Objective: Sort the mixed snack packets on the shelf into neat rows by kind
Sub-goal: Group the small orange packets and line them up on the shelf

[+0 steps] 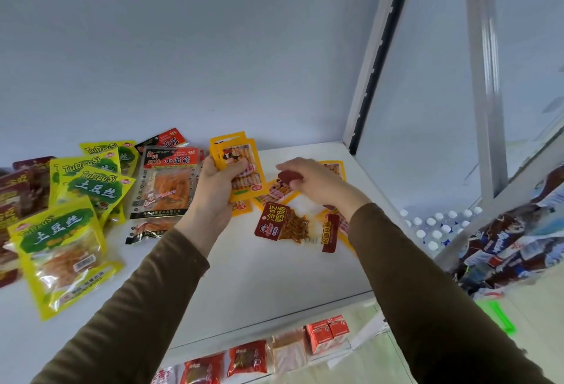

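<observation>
Left hand (218, 184) grips flat glossy orange packets (241, 167); right hand (308, 180) pinches a red packet (288, 176).

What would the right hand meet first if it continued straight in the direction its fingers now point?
The right hand, pinching a small dark red packet, points left. Going on, it would probably first meet the orange packets gripped in the left hand, though depth between them is unclear.

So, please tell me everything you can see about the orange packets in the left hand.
The orange packets are a small fanned stack, at least two, of glossy plastic film with orange borders and a printed picture of skewered snacks. The left hand grips them upright above the white shelf, thumb across the front one. More of this kind lie underneath.
</observation>
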Demonstrator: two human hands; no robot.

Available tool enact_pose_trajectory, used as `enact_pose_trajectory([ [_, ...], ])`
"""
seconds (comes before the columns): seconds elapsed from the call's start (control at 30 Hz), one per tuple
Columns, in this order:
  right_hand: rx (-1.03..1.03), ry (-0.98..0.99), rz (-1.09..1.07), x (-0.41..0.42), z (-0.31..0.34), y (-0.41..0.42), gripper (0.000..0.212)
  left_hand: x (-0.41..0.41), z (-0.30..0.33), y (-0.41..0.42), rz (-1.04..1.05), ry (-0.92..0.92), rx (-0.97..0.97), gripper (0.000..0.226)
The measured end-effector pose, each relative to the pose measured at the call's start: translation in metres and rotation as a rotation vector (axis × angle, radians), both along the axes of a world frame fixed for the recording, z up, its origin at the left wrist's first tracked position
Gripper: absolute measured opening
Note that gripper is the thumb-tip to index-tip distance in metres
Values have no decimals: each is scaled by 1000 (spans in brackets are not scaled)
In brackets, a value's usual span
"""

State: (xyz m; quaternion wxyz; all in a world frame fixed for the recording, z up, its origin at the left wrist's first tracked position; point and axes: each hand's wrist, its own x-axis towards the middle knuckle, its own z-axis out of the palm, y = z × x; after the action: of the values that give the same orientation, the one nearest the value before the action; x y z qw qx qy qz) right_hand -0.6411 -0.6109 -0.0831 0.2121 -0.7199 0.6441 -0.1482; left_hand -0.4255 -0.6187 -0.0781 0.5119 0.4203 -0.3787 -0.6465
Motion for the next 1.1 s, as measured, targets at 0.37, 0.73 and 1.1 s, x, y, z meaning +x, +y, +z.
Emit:
enact_pose_trajectory([
  [0.37,24,379,116,14,-7,-19,60,8,-4,6,26,-14,26,35],
  [0.73,-386,-760,-364,14,18,-16,25,0,-5,2,9,21,98,36],
  [1.1,-73,-829,-339,49,20,12,21,-21,11,14,-169,121,88,33],
])
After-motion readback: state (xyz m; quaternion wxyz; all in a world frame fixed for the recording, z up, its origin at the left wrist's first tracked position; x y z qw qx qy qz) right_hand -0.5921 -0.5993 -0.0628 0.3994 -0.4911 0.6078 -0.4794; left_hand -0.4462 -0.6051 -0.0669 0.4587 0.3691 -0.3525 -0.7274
